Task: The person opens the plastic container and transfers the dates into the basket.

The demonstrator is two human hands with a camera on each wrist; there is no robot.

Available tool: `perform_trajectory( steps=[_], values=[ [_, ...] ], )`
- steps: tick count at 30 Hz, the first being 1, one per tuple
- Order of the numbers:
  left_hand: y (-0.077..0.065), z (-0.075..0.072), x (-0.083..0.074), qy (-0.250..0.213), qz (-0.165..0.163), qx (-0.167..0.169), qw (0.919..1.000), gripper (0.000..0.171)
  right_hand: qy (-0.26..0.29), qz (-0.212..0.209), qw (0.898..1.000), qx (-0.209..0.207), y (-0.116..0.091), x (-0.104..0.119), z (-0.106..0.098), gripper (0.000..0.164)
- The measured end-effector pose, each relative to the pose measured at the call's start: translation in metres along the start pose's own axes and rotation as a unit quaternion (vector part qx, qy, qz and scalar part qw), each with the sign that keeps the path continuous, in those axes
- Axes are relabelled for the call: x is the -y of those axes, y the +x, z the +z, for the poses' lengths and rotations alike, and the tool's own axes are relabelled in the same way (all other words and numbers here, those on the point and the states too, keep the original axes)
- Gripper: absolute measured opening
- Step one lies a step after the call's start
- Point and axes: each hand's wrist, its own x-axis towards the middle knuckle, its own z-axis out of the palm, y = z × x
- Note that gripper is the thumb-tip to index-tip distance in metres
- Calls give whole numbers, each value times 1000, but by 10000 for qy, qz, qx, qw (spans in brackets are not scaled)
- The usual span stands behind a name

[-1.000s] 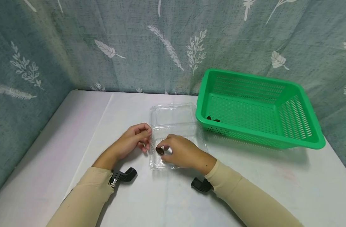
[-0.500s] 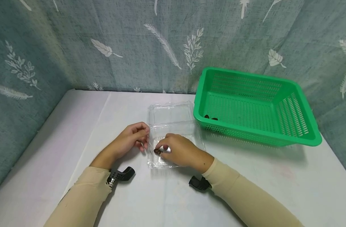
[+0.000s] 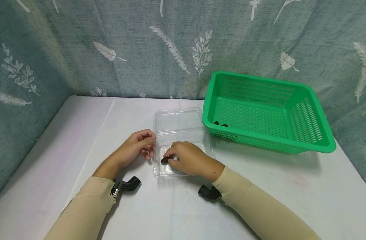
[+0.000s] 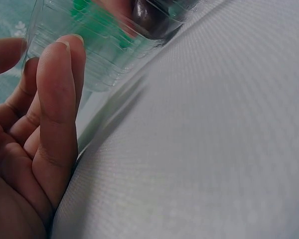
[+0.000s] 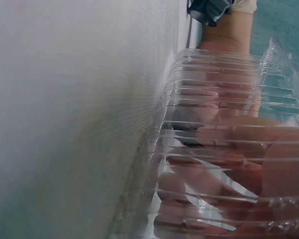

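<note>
In the head view, my right hand point(image 3: 187, 158) reaches into the base of a hinged clear plastic container point(image 3: 186, 136). Between its thumb and fingers it pinches a small dark brown oval piece point(image 3: 164, 160) low over the container floor. The left wrist view shows that piece point(image 4: 146, 19) glossy through the clear wall. My left hand point(image 3: 137, 146) pinches the container's left rim with thumb and forefinger, the other fingers loosely bent beside it. Seen from the right wrist, the ribbed container wall point(image 5: 224, 82) stands in front of the right fingers point(image 5: 209, 184).
A green perforated basket point(image 3: 315, 146) stands at the back right, its near left corner beside the container. Small dark brown pieces point(image 3: 224, 125) lie in that corner. The container's lid point(image 3: 179, 120) is folded back toward the leaf-patterned curtain point(image 3: 140, 50). A white cloth point(image 3: 183, 210) covers the table.
The brown piece has turned and lies flatter between the right thumb and fingers, which have drawn closer together. The left hand stays at the rim. The whole head view has shifted slightly.
</note>
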Motion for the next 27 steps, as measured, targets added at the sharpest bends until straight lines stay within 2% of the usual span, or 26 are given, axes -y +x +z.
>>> perform_trajectory(
  steps=[5,14,20,27],
  values=[
    [0,0,-1,-22,-91,-13,10000,22,53,39,10000,-37,0,1,-2,23],
    [1,1,3,-10,-42,32,10000,24,33,29,9999,-140,-4,0,-3,21],
    [-2,4,5,-35,-145,-38,9999,23,-55,-94,9983,-569,-7,1,-6,19],
    [-2,2,-1,-17,-126,-70,9999,26,82,-315,9934,-1098,-9,6,-19,20]
  ],
)
